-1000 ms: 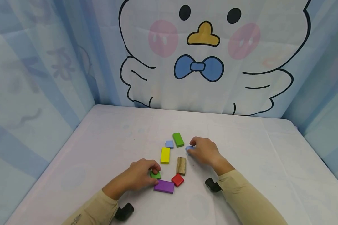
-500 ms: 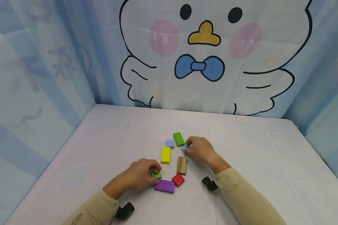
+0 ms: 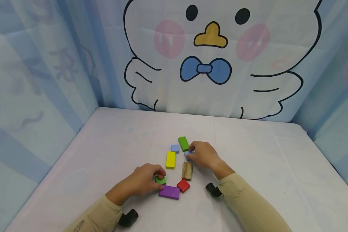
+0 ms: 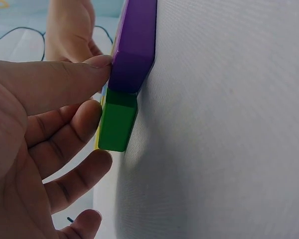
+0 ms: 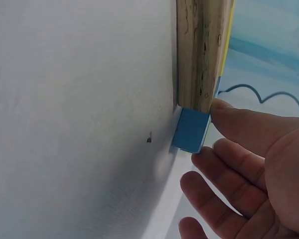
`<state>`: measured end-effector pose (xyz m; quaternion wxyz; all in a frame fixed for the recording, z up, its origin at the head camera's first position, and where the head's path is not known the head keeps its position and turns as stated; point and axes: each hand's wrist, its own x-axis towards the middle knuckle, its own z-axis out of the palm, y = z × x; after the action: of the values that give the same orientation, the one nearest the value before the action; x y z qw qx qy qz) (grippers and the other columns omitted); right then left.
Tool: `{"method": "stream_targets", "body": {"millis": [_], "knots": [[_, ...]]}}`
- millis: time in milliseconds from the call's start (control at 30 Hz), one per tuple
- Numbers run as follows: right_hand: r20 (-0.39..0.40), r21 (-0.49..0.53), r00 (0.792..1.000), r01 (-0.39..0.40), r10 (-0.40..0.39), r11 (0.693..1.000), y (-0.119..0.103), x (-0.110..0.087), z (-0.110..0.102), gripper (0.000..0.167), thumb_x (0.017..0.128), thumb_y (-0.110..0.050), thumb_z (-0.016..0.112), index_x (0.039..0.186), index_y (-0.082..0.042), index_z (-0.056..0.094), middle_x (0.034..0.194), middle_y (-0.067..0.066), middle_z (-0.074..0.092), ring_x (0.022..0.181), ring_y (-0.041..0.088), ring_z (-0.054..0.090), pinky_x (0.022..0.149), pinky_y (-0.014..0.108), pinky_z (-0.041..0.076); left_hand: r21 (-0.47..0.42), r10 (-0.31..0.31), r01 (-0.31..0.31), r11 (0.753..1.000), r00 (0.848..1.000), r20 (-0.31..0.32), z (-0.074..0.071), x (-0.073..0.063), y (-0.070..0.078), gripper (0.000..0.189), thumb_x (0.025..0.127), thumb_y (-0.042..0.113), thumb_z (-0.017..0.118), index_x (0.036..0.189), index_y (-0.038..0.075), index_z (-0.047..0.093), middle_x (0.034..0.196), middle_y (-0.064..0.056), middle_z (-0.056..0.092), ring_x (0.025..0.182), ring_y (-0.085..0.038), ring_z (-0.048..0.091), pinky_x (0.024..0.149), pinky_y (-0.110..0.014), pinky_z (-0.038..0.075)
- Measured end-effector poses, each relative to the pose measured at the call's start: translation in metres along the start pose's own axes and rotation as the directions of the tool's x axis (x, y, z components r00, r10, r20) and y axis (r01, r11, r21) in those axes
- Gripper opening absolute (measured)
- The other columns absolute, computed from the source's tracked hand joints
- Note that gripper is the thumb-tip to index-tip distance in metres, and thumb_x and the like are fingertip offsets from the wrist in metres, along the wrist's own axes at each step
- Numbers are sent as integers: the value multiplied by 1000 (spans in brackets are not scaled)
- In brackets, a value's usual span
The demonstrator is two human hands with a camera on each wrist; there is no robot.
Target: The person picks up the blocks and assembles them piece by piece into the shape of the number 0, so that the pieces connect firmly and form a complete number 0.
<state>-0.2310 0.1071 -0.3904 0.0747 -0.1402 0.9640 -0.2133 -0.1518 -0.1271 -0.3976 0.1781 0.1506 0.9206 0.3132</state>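
My right hand (image 3: 204, 155) pinches a small blue block (image 5: 191, 130) between thumb and index finger, beside the near end of a long green block (image 3: 183, 143). Just below it lies a wood-grain block (image 3: 187, 170). My left hand (image 3: 143, 180) rests at the lower left, its thumb touching the purple block (image 3: 169, 192). The index fingertip touches a small green block (image 4: 118, 122), which adjoins the purple one in the left wrist view. A red block (image 3: 183, 185) sits between the purple and wood-grain blocks. Upper left are a yellow block (image 3: 170, 160) and another blue block (image 3: 175, 148).
The blocks lie in a rough loop on a white cloth-covered table (image 3: 249, 154). A curtain with a cartoon figure (image 3: 204, 93) hangs behind the far edge. Black wrist cameras (image 3: 128, 218) stick out under both sleeves, low over the cloth.
My right hand has slid its blue block leftward, close to the long green block and the top of the wood-grain one. The left hand and the other blocks have stayed put.
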Motion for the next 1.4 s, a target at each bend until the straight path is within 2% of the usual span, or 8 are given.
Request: {"method": "stream_targets", "body": {"millis": [367,1033,1400], "knots": [[0,-10,1000,-3,3,1000,-4,-1,2,30,91,-25,74,112,-5,68,110,7,69,95,24,60,91,42,50,3,0,0,1000,1000,-3,0,0,0,32,80,19,86,105,15,66,91,9,59,87,-16,52,83,-40,47],[-2,-9,1000,-8,8,1000,-7,-3,5,27,90,-26,75,108,-7,69,103,5,69,86,21,58,81,39,52,-1,10,-10,1000,1000,-2,0,-1,0,32,80,20,86,105,15,66,90,9,59,87,-16,52,83,-40,46],[-25,-17,1000,1,-1,1000,-5,-5,6,28,91,-27,73,110,-7,69,104,4,70,87,21,60,81,39,52,7,5,-5,1000,1000,-4,0,-1,0,32,80,19,86,105,16,66,90,9,58,88,-17,52,84,-41,47]]}}
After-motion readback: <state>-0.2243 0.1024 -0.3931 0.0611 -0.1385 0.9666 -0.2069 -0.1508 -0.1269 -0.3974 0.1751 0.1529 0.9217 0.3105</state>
